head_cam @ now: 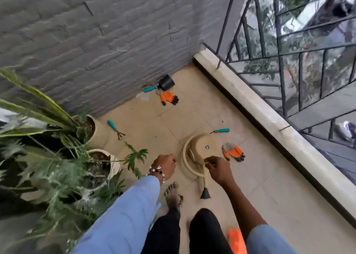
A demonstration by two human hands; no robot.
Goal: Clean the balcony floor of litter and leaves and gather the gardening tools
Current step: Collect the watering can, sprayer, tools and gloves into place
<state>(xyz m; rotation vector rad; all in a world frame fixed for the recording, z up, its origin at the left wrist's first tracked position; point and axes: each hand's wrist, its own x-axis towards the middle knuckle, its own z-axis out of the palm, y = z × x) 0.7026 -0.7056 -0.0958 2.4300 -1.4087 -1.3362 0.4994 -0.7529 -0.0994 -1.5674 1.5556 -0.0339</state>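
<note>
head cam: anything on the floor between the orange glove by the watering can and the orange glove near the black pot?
Yes, in the head view: one teal-handled tool lies between the near glove and the far glove; otherwise bare floor tile.

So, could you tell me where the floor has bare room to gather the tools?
Bare tile runs along the ledge, right of the gloves, and between the black pot and watering can. It is crowded by the planters on the left.

Potted plants (57, 157) left; grey wall (96, 32); railing (289, 51) right.
</note>
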